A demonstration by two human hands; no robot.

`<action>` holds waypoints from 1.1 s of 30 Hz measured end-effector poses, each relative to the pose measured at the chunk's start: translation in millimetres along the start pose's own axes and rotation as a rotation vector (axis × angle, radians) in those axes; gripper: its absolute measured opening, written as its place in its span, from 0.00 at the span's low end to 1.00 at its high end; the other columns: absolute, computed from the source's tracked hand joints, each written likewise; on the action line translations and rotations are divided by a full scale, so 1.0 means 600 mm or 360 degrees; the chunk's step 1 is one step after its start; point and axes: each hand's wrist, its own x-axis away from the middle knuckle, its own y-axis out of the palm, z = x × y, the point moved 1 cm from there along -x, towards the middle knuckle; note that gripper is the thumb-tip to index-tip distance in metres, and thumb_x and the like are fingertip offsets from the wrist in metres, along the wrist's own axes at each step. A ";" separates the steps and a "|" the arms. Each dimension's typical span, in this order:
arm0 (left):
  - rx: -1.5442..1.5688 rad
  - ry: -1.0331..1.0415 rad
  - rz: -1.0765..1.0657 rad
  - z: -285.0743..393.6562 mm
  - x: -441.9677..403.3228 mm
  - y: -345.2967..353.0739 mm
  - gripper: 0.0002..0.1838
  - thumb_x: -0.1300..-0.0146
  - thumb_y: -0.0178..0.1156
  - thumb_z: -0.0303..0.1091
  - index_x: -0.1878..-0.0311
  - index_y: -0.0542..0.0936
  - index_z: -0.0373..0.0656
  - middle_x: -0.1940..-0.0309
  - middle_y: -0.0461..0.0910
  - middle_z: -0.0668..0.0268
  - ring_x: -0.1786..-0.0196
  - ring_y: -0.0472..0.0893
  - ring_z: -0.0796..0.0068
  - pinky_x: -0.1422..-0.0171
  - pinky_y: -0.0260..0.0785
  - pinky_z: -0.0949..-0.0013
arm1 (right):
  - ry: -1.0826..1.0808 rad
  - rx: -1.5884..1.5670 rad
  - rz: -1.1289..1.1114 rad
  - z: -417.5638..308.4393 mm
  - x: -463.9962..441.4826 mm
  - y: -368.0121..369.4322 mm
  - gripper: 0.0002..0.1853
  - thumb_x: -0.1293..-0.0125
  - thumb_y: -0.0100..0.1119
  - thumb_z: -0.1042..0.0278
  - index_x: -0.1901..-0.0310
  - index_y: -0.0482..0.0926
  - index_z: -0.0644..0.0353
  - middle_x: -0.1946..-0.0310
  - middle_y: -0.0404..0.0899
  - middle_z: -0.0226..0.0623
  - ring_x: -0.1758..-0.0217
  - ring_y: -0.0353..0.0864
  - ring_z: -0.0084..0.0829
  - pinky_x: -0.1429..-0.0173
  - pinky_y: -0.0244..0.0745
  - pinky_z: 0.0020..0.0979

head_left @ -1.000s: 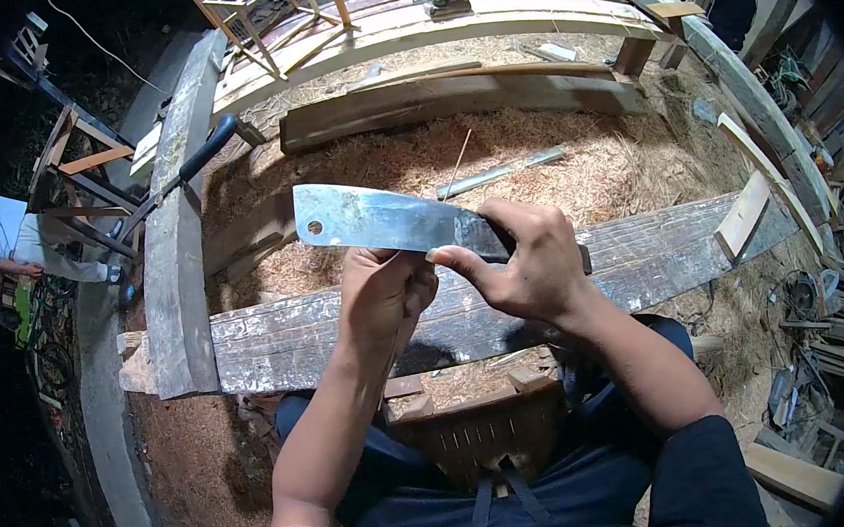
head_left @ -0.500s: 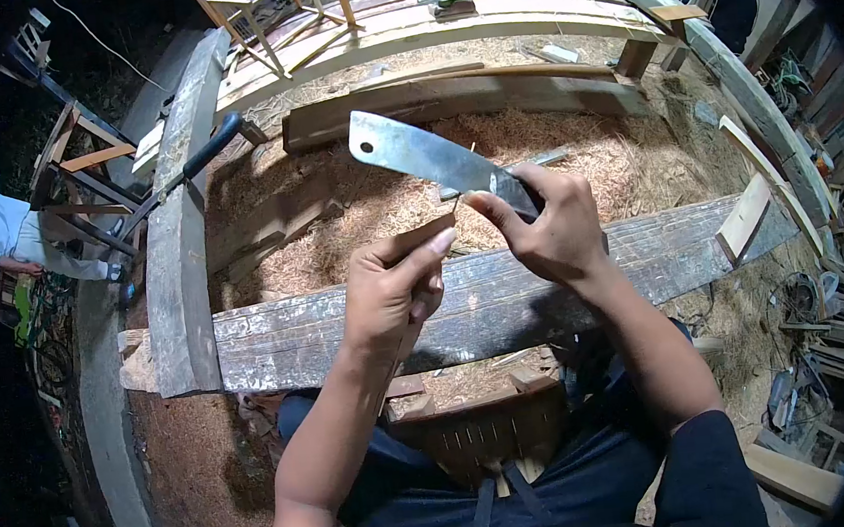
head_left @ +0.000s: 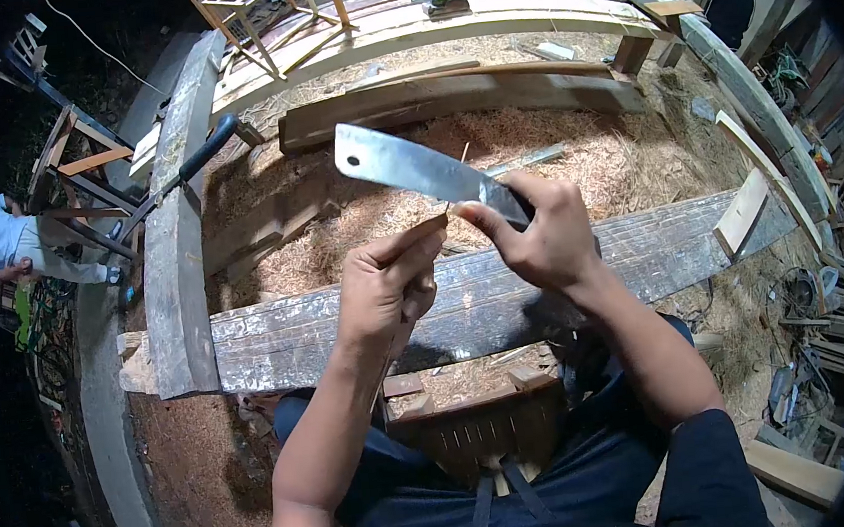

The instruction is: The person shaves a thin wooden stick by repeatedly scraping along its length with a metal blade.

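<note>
My right hand [head_left: 544, 228] is closed round the handle end of a cleaver [head_left: 398, 160], whose broad steel blade with a hole near its tip points up and to the left. My right thumb lies against the blade near the handle. My left hand [head_left: 389, 291] pinches a thin brown wooden strip [head_left: 429, 227], its upper end close to the blade and my right thumb. Whether the edge touches the strip I cannot tell. A slim sliver [head_left: 465, 149] sticks up by the blade. In front of my lap stands a curved wooden piece [head_left: 483, 439] with a row of slots.
A worn plank [head_left: 642, 254] crosses before me, meeting a thick beam [head_left: 179, 295] at left. A dark-handled tool [head_left: 209, 147] leans on that beam. Shavings [head_left: 574, 170] cover the ground. A small wooden frame [head_left: 269, 11] stands behind. Another person [head_left: 9, 244] is at far left.
The cleaver and my right hand have shifted slightly left and down. My left hand has moved a little left, still pinching the strip. The sliver by the blade now shows more.
</note>
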 end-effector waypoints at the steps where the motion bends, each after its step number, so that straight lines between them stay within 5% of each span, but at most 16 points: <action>1: 0.0023 -0.0002 -0.0055 0.002 0.002 0.000 0.09 0.30 0.64 0.28 0.52 0.86 0.36 0.81 0.75 0.71 0.85 0.63 0.86 0.83 0.51 0.79 | 0.0059 -0.0080 -0.0118 -0.001 0.004 0.001 0.27 0.36 0.69 0.42 0.73 0.81 0.64 0.85 0.76 0.36 0.83 0.75 0.28 0.78 0.66 0.32; 4: -0.0026 0.0057 -0.0207 0.001 -0.007 -0.008 0.13 0.30 0.63 0.28 0.44 0.84 0.36 0.81 0.72 0.73 0.85 0.60 0.89 0.82 0.49 0.82 | -0.0105 -0.0051 -0.0084 -0.005 0.018 0.012 0.32 0.37 0.65 0.32 0.76 0.81 0.59 0.84 0.78 0.38 0.81 0.80 0.32 0.76 0.73 0.36; 8: -0.0109 -0.0020 -0.0052 -0.001 -0.003 -0.003 0.15 0.31 0.64 0.28 0.44 0.82 0.33 0.82 0.75 0.72 0.87 0.62 0.89 0.84 0.51 0.81 | 0.0589 -0.0334 0.0276 0.070 -0.026 -0.014 0.34 0.34 0.61 0.30 0.71 0.83 0.62 0.85 0.72 0.26 0.83 0.71 0.22 0.78 0.64 0.30; 10: -0.0111 -0.0016 -0.0063 0.001 -0.004 -0.005 0.15 0.31 0.64 0.29 0.44 0.82 0.32 0.82 0.75 0.72 0.87 0.62 0.89 0.85 0.52 0.81 | 0.0930 -0.1093 0.0167 0.082 -0.020 -0.032 0.31 0.28 0.56 0.35 0.61 0.81 0.64 0.81 0.66 0.20 0.81 0.65 0.16 0.76 0.61 0.24; 13: -0.0088 -0.0003 -0.0114 -0.004 -0.009 -0.010 0.15 0.30 0.63 0.29 0.44 0.82 0.31 0.81 0.76 0.71 0.87 0.63 0.89 0.85 0.53 0.81 | 0.1073 -0.1350 0.0124 0.055 -0.012 -0.030 0.33 0.30 0.58 0.35 0.57 0.79 0.67 0.81 0.64 0.19 0.81 0.64 0.14 0.76 0.60 0.21; 17: -0.0097 -0.0017 -0.0142 -0.010 -0.014 -0.009 0.15 0.29 0.62 0.30 0.44 0.82 0.31 0.81 0.77 0.70 0.87 0.64 0.89 0.85 0.53 0.81 | 0.1077 -0.1744 -0.0039 0.041 0.000 -0.012 0.13 0.30 0.68 0.56 0.63 0.81 0.58 0.80 0.69 0.18 0.82 0.65 0.14 0.77 0.58 0.21; 33: -0.0352 -0.0095 -0.0116 -0.017 -0.015 0.006 0.12 0.30 0.65 0.33 0.51 0.84 0.35 0.81 0.77 0.70 0.86 0.67 0.89 0.85 0.52 0.81 | 0.1104 -0.1688 -0.0016 0.019 0.000 -0.011 0.10 0.33 0.70 0.64 0.61 0.81 0.61 0.81 0.70 0.21 0.83 0.65 0.15 0.77 0.59 0.23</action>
